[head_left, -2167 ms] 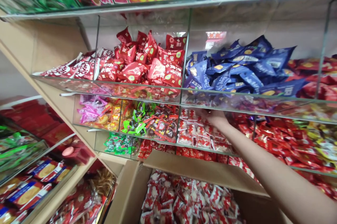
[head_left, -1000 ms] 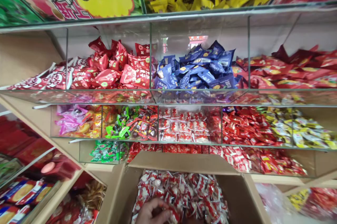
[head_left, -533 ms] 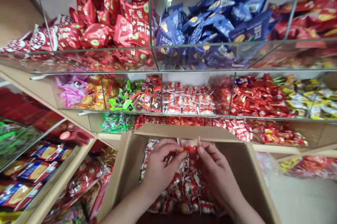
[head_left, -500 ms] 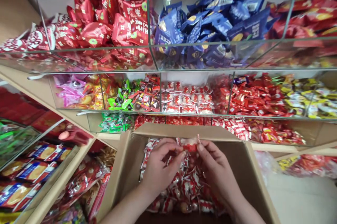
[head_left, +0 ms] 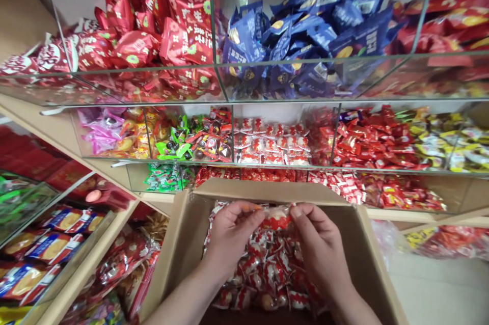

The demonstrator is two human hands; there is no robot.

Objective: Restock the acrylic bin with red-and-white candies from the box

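Both my hands are over an open cardboard box [head_left: 179,243] full of small red-and-white wrapped candies [head_left: 267,274]. My left hand [head_left: 229,236] and my right hand [head_left: 321,248] each pinch one end of a single red-and-white candy packet [head_left: 275,217], held stretched between them just above the pile near the box's far flap. Straight beyond the box, a clear shelf bin [head_left: 284,164] holds the same kind of red-and-white candies.
Tiered clear acrylic bins fill the shelf: red packets [head_left: 153,34] and blue packets [head_left: 305,24] on top, pink, green and red sweets [head_left: 171,139] in the middle row, more red wrappers [head_left: 367,139] to the right. Lower bins with biscuits [head_left: 46,253] stand at the left.
My right arm came back from the shelf bin. Both hands went into the box and lifted one candy packet, which they now hold pulled wider apart.
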